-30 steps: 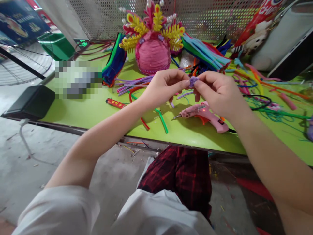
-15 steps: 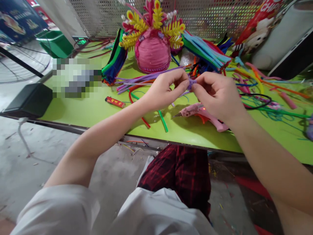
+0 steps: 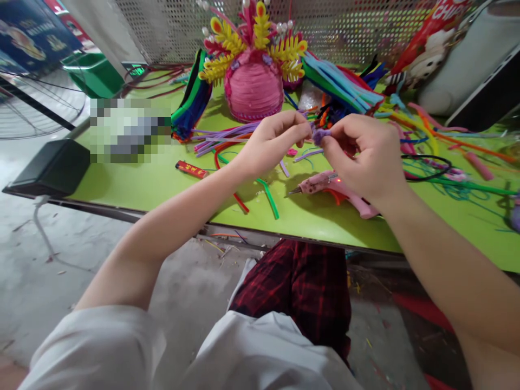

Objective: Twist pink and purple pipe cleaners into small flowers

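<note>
A small, curled purple pipe cleaner (image 3: pixel 322 134) is pinched between the thumb and forefinger of my right hand (image 3: pixel 365 157). From the other side my left hand (image 3: pixel 280 138) has its thumb and forefinger closed at the left edge of the piece, and they appear to touch it. Below my right hand a pink glue gun (image 3: pixel 320 183) lies on the green table (image 3: pixel 227 214), its metal nozzle pointing left and a small red light glowing. A bundle of purple pipe cleaners (image 3: pixel 223 132) lies behind my left hand. Cut green (image 3: pixel 270 200) and red (image 3: pixel 240 201) stems rest in front of it.
Behind stands a pink wrapped headpiece (image 3: pixel 254 86) with yellow leaf shapes. Bundles of coloured pipe cleaners (image 3: pixel 345 81) flank it. A red lighter-like tube (image 3: pixel 190 169) and a black box (image 3: pixel 49 168) are at left. Loose stems and a black loop (image 3: pixel 430 157) lie at right.
My left fingers have loosened and drawn slightly left, and more of the purple piece shows in my right fingers. A small pink piece has come into view beneath my hands.
</note>
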Demonstrator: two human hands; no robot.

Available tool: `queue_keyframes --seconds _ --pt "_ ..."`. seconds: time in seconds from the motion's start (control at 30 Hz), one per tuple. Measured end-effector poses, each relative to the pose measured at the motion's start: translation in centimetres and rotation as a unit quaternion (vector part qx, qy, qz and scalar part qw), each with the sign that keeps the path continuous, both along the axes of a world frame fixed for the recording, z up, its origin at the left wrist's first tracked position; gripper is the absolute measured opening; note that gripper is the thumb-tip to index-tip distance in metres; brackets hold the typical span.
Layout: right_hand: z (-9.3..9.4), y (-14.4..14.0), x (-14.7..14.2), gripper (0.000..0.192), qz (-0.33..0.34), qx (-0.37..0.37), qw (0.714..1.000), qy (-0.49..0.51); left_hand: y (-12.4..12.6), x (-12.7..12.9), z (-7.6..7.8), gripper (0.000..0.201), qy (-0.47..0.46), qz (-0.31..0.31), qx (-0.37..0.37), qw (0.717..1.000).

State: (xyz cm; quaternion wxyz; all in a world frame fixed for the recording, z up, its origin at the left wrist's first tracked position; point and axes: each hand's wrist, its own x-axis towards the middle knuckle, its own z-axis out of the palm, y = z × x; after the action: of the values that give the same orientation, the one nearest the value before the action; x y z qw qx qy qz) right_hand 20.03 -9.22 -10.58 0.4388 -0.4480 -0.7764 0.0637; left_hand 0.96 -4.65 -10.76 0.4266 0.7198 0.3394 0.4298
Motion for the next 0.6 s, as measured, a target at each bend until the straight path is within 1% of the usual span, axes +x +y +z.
queue_keyframes --seconds 0.17,0.4,0.47,0.6 --pt "-0.3 0.2 -0.1 0.024 0.005 0.007 1.0 -0.008 0.1 0.2 -0.3 0.019 0.011 -0.016 0.043 0.999" --pt "-0.7 0.6 0.0 0.018 0.017 0.056 0.997 -0.046 -0.5 0.1 0.4 0.023 0.046 -0.03 -0.006 0.998" --pt "-0.7 0.8 0.2 0.018 0.022 0.058 0.997 -0.047 -0.3 -0.1 0.1 0.02 0.05 -0.034 0.013 0.998" --pt "-0.5 0.9 0.4 0.019 0.034 0.051 0.997 -0.055 0.1 -0.3 -0.8 0.004 0.05 -0.054 0.097 0.993"
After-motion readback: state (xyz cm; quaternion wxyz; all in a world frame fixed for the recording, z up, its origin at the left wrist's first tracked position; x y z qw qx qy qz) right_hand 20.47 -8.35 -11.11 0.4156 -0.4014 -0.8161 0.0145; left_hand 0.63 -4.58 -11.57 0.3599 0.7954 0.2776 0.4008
